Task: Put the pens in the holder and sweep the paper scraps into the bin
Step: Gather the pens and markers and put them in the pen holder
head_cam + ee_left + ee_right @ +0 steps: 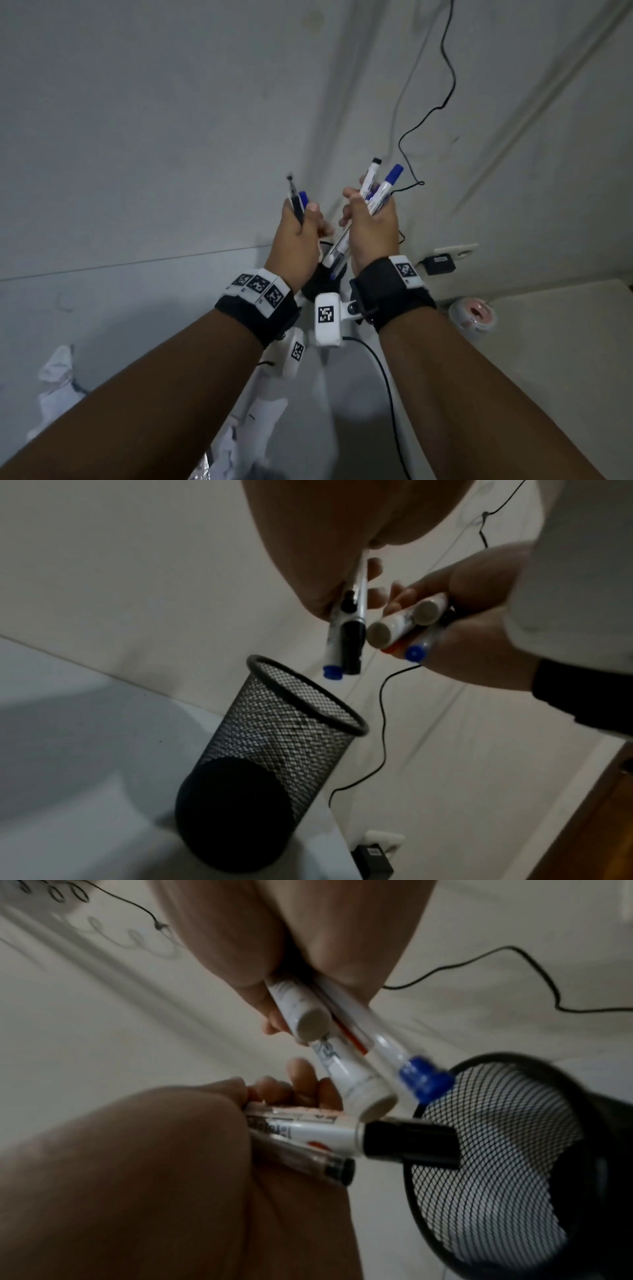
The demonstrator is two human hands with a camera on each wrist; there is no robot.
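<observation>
Both hands hover just above a black mesh holder [274, 739] on the white table [68, 723]. The left hand [298, 236] and right hand [371, 228] each clench several pens, tips pointing down so they can drop in. Paper scraps [58, 373] lie on the table at the left

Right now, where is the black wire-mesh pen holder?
The black wire-mesh pen holder stands on the white tabletop near the wall, directly beneath both hands; in the head view the left hand and right hand mostly hide it.
</observation>
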